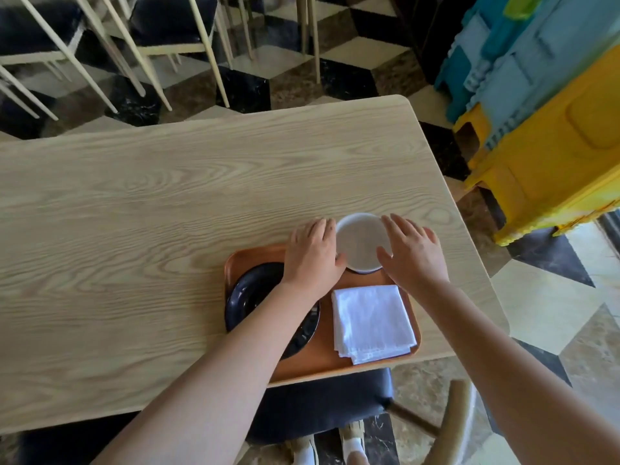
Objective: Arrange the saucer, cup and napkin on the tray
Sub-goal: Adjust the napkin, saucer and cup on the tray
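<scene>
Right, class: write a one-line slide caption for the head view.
Both hands, left and right, flank a white cup on an orange tray.

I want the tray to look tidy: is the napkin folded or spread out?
Folded. The white napkin lies as a compact square on the tray's right side, with stacked layer edges showing at its near corner.

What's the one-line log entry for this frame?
left hand | right hand | flank round white cup, grip unclear | far edge of orange tray | black saucer, white napkin on tray
</scene>
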